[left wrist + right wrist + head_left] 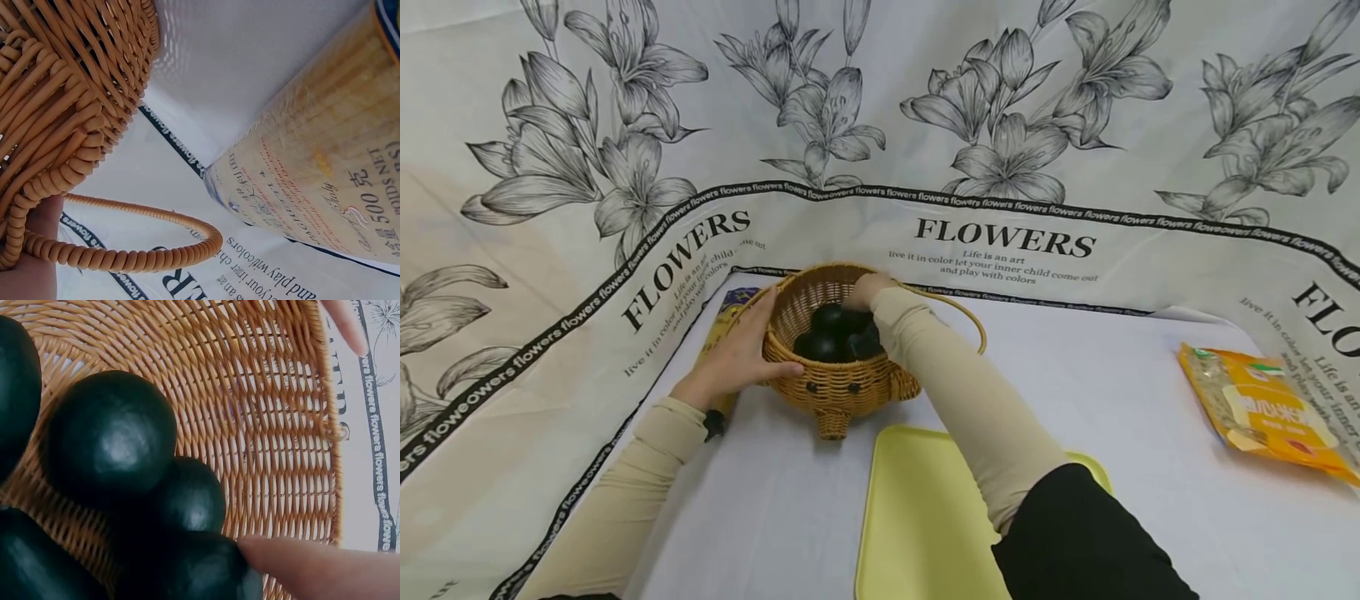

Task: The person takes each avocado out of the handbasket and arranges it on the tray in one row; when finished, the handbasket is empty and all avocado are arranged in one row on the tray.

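A wicker basket [793, 387] with an animal face and trunk stands on the white cloth. Inside lie several smooth, dark green, rounded fruits or vegetables [112, 437]. Along the basket's left side my left hand [733, 358] rests with its fingers stretched and its thumb across the front. One of its fingers shows beside the handle [144, 259] in the left wrist view. My right hand [867, 292] reaches over the rim into the basket. A finger [300, 562] of it touches the nearest dark green piece; its other fingers are hidden, so I cannot tell whether it grips that piece.
A clear packet of long pasta [306, 175] stands close by the basket's left side. In front lies a yellow tray [917, 508], partly under my right forearm. An orange food bag [1262, 412] lies at the right. Flower-printed cloth [820, 225] rises behind.
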`<state>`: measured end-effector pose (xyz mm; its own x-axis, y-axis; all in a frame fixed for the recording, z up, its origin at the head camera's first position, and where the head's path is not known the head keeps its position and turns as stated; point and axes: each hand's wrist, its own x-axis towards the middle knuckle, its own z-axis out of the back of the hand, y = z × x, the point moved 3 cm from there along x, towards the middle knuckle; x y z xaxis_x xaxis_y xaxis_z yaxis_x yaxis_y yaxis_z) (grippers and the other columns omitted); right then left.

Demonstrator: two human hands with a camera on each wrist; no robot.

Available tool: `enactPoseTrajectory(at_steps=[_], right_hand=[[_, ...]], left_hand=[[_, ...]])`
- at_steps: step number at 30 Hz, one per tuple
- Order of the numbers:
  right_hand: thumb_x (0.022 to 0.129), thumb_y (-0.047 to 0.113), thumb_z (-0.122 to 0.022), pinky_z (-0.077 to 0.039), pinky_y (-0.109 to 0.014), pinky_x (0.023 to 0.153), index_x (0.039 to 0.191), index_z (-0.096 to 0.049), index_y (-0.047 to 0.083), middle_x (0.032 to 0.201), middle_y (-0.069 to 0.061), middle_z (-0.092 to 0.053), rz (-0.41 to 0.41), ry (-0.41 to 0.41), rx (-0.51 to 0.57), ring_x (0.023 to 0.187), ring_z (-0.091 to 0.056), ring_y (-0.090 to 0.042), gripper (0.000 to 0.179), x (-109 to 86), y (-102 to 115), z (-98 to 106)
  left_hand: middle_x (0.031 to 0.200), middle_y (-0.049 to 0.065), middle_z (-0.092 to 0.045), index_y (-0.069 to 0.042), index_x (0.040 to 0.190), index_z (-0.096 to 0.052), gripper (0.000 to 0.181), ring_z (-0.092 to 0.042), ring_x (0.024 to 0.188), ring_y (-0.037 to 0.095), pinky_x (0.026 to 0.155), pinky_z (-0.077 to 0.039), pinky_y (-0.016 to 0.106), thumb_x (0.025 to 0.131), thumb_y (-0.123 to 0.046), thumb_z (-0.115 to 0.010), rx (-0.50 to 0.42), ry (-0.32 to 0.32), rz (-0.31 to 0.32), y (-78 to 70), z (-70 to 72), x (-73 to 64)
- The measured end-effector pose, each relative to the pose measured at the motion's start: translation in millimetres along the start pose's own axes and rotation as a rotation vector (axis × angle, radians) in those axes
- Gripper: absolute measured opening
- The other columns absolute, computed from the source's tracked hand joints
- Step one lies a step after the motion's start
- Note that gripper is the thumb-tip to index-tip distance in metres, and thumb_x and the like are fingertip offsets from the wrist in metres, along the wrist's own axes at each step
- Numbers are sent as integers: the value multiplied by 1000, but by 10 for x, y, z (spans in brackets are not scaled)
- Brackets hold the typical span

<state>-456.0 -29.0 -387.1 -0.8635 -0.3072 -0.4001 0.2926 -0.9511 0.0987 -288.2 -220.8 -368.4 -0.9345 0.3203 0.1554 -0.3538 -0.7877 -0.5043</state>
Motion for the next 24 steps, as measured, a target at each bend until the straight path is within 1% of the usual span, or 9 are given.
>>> enactPoseTrajectory(at_steps=[1, 2, 3, 5, 7, 10, 15, 19, 24], right_hand=[[91, 53, -47, -40, -43, 109, 123, -63, 8, 138, -12, -53, -4, -13, 22, 126, -50, -29, 58, -184, 66, 42], [92, 50, -48, -39, -42, 110, 126, -60, 7, 140, -12, -51, -16, 4, 55, 128, -49, -28, 56, -362, 129, 86], [93, 49, -48, -39, -42, 110, 129, -58, 6, 143, -13, -48, -26, 15, 65, 129, -48, -28, 57, -485, 176, 107], [94, 47, -49, -45, -39, 104, 131, -55, 6, 143, -14, -47, -39, 4, 102, 125, -52, -28, 56, -671, 242, 118], [94, 46, -48, -49, -38, 99, 132, -54, 6, 141, -13, -49, -34, 2, 109, 120, -55, -26, 55, -797, 285, 127], [95, 43, -48, -50, -37, 97, 132, -54, 5, 139, -13, -51, -5, -6, 121, 118, -56, -26, 53, -891, 319, 144], [94, 39, -51, -46, -39, 102, 132, -53, 4, 143, -15, -46, 14, 20, 131, 126, -50, -28, 52, -859, 321, 138], [95, 38, -50, -43, -40, 106, 137, -49, 8, 147, -12, -41, -1, 94, 83, 132, -44, -28, 52, -713, 315, 66], [94, 38, -53, -41, -42, 107, 140, -45, 11, 147, -9, -42, -8, 121, 63, 132, -44, -27, 53, -537, 280, -16]], left_hand=[[161, 3, 4, -25, 151, 13, 125, -8, 147, 35, 117, -17, 56, 68, -65, -71, 1, 1, 0, 3, -3, -2], [161, 3, 4, -25, 151, 13, 125, -8, 147, 35, 117, -17, 56, 68, -65, -71, 3, 2, 0, 6, -6, -5], [161, 2, 5, -24, 151, 13, 125, -8, 147, 36, 117, -17, 56, 68, -65, -71, 6, 2, -2, 10, -10, -5], [160, 2, 5, -23, 151, 13, 125, -8, 147, 36, 117, -16, 56, 68, -66, -70, 5, 5, -1, 9, -11, -10], [160, 2, 6, -22, 151, 13, 125, -8, 147, 36, 117, -16, 56, 68, -66, -70, 8, 9, -1, 9, -9, -12], [160, 2, 6, -24, 150, 14, 125, -7, 147, 35, 117, -16, 56, 69, -66, -70, 3, 10, 3, 1, 7, -13], [161, 2, 5, -23, 151, 12, 124, -7, 147, 34, 117, -17, 56, 69, -64, -71, -6, -2, 0, 1, 8, -11], [161, 2, 5, -20, 152, 10, 124, -8, 147, 36, 117, -17, 56, 69, -63, -72, -4, 0, 0, 12, -12, -6], [161, 4, 3, -26, 150, 13, 124, -8, 147, 36, 116, -18, 57, 69, -63, -72, -18, 3, 5, -11, 0, -10]])
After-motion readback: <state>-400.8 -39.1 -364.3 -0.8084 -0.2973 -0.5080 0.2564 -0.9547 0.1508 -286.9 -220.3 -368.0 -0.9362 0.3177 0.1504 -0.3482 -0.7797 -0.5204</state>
